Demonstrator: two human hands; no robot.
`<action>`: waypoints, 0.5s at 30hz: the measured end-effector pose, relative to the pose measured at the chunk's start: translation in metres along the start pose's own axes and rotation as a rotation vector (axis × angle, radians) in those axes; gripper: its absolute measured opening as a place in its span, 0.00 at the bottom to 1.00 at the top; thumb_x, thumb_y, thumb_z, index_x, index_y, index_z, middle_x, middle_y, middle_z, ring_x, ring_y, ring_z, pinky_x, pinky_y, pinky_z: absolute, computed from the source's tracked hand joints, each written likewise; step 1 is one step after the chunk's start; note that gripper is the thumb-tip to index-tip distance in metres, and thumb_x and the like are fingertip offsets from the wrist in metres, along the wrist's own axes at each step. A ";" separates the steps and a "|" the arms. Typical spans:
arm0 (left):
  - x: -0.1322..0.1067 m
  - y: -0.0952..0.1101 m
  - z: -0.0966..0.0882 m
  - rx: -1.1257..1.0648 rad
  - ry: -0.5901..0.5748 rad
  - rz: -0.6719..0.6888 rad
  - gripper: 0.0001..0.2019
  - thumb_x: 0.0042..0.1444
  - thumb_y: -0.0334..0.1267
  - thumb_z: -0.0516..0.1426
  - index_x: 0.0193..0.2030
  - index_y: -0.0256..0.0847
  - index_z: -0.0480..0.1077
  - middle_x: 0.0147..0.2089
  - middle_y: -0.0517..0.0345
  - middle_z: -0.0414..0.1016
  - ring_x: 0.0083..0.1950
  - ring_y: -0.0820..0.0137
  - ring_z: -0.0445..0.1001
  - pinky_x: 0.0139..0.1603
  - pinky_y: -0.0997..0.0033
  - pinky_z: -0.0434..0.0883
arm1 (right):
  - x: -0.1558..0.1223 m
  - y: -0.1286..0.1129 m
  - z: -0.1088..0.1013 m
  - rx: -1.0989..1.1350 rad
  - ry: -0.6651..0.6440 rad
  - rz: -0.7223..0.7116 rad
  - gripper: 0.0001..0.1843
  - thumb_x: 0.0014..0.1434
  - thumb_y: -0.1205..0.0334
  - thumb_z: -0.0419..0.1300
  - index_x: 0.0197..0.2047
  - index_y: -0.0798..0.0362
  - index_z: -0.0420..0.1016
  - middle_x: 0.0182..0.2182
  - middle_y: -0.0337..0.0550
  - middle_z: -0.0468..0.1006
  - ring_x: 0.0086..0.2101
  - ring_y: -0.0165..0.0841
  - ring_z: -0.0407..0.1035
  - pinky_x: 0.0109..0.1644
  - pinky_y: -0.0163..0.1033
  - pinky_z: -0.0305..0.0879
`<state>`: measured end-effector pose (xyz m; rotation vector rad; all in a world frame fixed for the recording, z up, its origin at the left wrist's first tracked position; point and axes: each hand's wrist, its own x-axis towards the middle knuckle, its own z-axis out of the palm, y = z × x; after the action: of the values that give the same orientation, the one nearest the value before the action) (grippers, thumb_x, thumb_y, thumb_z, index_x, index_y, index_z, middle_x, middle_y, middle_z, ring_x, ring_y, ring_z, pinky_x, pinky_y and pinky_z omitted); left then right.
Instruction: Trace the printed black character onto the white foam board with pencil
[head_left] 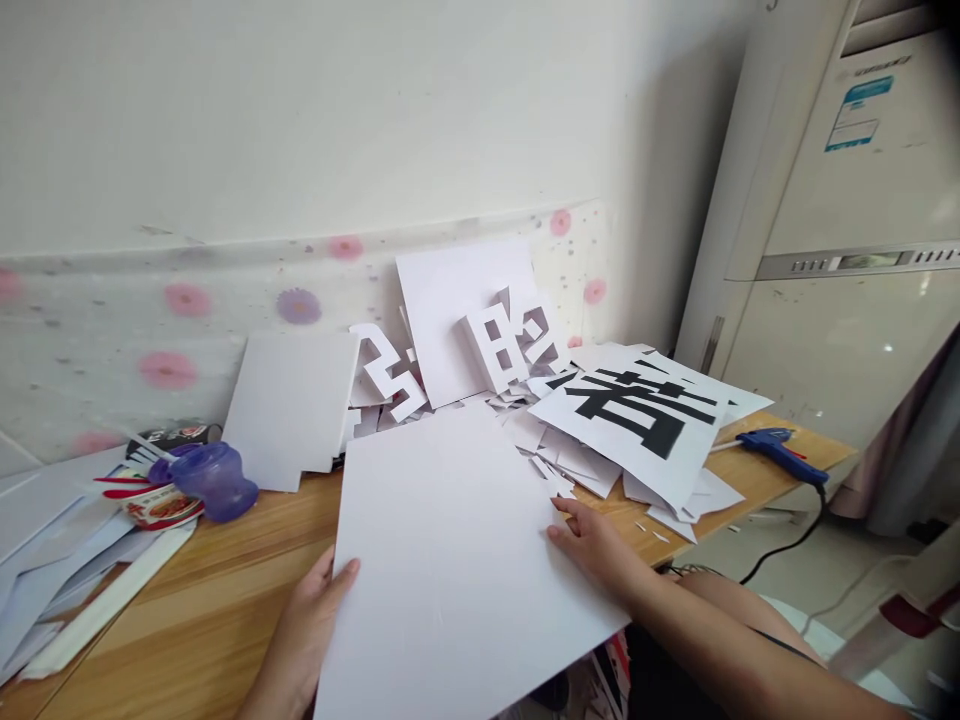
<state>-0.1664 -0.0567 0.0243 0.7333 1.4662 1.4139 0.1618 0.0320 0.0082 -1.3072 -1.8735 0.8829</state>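
A large white board (450, 560), flat and blank, is held between my two hands over the table's front edge. My left hand (311, 610) grips its left edge, thumb on top and fingers underneath. At the right edge, my right hand (589, 545) has its thumb and forefinger closed on the board. Behind it lie white cut-out character pieces (495, 345) among scraps. A paper sheet with a black printed character (637, 405) rests to the right on the pile.
A blue glue gun (784, 450) with a black cord lies on the right of the wooden table (225, 580). To the left are a purple cup (214, 480), a food bowl (161, 505) and stacked paper. Another white board (292, 405) leans against the wall covering. An air conditioner (832, 330) stands right.
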 end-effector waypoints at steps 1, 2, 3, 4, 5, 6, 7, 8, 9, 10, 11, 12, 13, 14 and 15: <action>0.008 -0.001 0.006 0.014 -0.015 0.017 0.35 0.42 0.47 0.66 0.57 0.43 0.62 0.47 0.50 0.78 0.43 0.54 0.77 0.38 0.60 0.76 | 0.002 0.001 -0.007 -0.090 0.007 0.022 0.21 0.56 0.58 0.55 0.52 0.56 0.72 0.25 0.41 0.76 0.25 0.36 0.71 0.29 0.39 0.65; 0.014 -0.002 0.012 0.024 -0.023 0.030 0.33 0.44 0.45 0.65 0.57 0.43 0.62 0.48 0.50 0.77 0.44 0.55 0.77 0.38 0.61 0.76 | 0.004 0.001 -0.015 -0.158 -0.005 0.054 0.22 0.56 0.59 0.55 0.53 0.56 0.71 0.26 0.42 0.76 0.27 0.36 0.71 0.31 0.39 0.65; 0.020 -0.003 0.017 0.032 -0.026 0.036 0.31 0.45 0.44 0.64 0.57 0.43 0.62 0.49 0.50 0.76 0.44 0.56 0.77 0.39 0.61 0.76 | 0.005 0.001 -0.022 -0.212 -0.035 0.073 0.23 0.55 0.59 0.55 0.54 0.56 0.71 0.29 0.43 0.77 0.29 0.36 0.71 0.33 0.39 0.65; 0.025 -0.005 0.020 0.039 -0.020 0.039 0.30 0.46 0.42 0.64 0.57 0.43 0.62 0.49 0.50 0.76 0.45 0.57 0.77 0.39 0.62 0.75 | 0.006 0.001 -0.029 -0.265 -0.066 0.055 0.23 0.56 0.60 0.55 0.54 0.55 0.71 0.31 0.44 0.77 0.30 0.36 0.71 0.35 0.39 0.65; 0.029 -0.006 0.022 0.049 -0.009 0.041 0.30 0.47 0.41 0.63 0.58 0.44 0.61 0.49 0.50 0.76 0.45 0.58 0.77 0.40 0.63 0.75 | 0.008 0.002 -0.036 -0.311 -0.095 0.022 0.22 0.56 0.60 0.55 0.53 0.54 0.71 0.33 0.44 0.77 0.31 0.36 0.71 0.36 0.39 0.65; 0.033 -0.008 0.022 0.062 0.009 0.041 0.31 0.48 0.40 0.62 0.59 0.44 0.60 0.50 0.50 0.76 0.45 0.58 0.77 0.40 0.64 0.75 | 0.010 0.004 -0.045 -0.354 -0.113 -0.022 0.20 0.57 0.59 0.54 0.53 0.53 0.72 0.36 0.45 0.77 0.33 0.36 0.71 0.37 0.40 0.65; 0.036 -0.010 0.021 0.076 0.031 0.039 0.32 0.48 0.39 0.62 0.61 0.44 0.58 0.50 0.50 0.75 0.45 0.59 0.77 0.39 0.65 0.75 | 0.012 0.007 -0.053 -0.405 -0.107 -0.070 0.20 0.58 0.59 0.53 0.52 0.53 0.73 0.38 0.47 0.77 0.34 0.36 0.71 0.38 0.40 0.65; 0.038 -0.011 0.019 0.088 0.052 0.033 0.34 0.48 0.38 0.61 0.62 0.44 0.55 0.51 0.49 0.75 0.44 0.60 0.77 0.39 0.66 0.75 | 0.015 0.011 -0.063 -0.471 -0.079 -0.117 0.19 0.59 0.58 0.53 0.52 0.53 0.73 0.39 0.48 0.76 0.35 0.37 0.71 0.40 0.41 0.65; 0.042 -0.012 0.016 0.104 0.074 0.028 0.36 0.48 0.37 0.61 0.64 0.44 0.53 0.52 0.48 0.74 0.44 0.61 0.77 0.38 0.67 0.75 | 0.019 0.017 -0.072 -0.553 -0.032 -0.159 0.19 0.60 0.58 0.52 0.52 0.54 0.73 0.40 0.50 0.76 0.37 0.38 0.70 0.42 0.43 0.65; 0.045 -0.012 0.013 0.123 0.094 0.024 0.38 0.48 0.37 0.61 0.65 0.44 0.51 0.52 0.47 0.74 0.43 0.61 0.77 0.37 0.67 0.75 | 0.024 0.024 -0.082 -0.645 0.024 -0.191 0.20 0.60 0.58 0.52 0.53 0.55 0.72 0.42 0.52 0.75 0.40 0.40 0.69 0.45 0.44 0.65; 0.049 -0.012 0.010 0.147 0.110 0.024 0.39 0.47 0.37 0.61 0.66 0.43 0.50 0.51 0.47 0.74 0.42 0.61 0.77 0.36 0.67 0.75 | 0.029 0.032 -0.090 -0.744 0.071 -0.215 0.21 0.60 0.58 0.53 0.54 0.56 0.71 0.45 0.54 0.74 0.43 0.43 0.68 0.47 0.46 0.64; 0.053 -0.012 0.007 0.175 0.121 0.033 0.39 0.47 0.38 0.61 0.66 0.43 0.51 0.51 0.47 0.74 0.41 0.61 0.77 0.36 0.67 0.75 | 0.033 0.041 -0.098 -0.840 0.110 -0.225 0.24 0.58 0.58 0.56 0.56 0.57 0.69 0.48 0.56 0.72 0.47 0.45 0.65 0.50 0.48 0.63; 0.058 -0.011 0.005 0.212 0.127 0.054 0.38 0.47 0.39 0.60 0.66 0.43 0.52 0.51 0.47 0.74 0.41 0.60 0.77 0.36 0.66 0.75 | 0.038 0.049 -0.104 -0.925 0.136 -0.219 0.27 0.56 0.58 0.58 0.58 0.57 0.67 0.52 0.58 0.70 0.50 0.48 0.63 0.52 0.50 0.61; 0.063 -0.010 0.003 0.285 0.134 0.093 0.36 0.48 0.40 0.58 0.65 0.42 0.53 0.51 0.46 0.74 0.42 0.59 0.77 0.37 0.64 0.75 | 0.042 0.056 -0.108 -0.999 0.155 -0.210 0.31 0.54 0.58 0.60 0.60 0.58 0.65 0.55 0.60 0.67 0.53 0.50 0.60 0.54 0.51 0.60; 0.068 -0.009 0.003 0.383 0.142 0.144 0.34 0.50 0.42 0.57 0.64 0.41 0.55 0.52 0.45 0.73 0.45 0.57 0.76 0.39 0.61 0.75 | 0.045 0.063 -0.110 -1.060 0.166 -0.203 0.33 0.52 0.59 0.61 0.61 0.58 0.63 0.57 0.61 0.64 0.55 0.51 0.58 0.55 0.52 0.59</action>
<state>-0.1881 0.0041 0.0016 1.0086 1.8559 1.3258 0.2720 0.1078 0.0220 -1.6231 -2.3509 -0.4224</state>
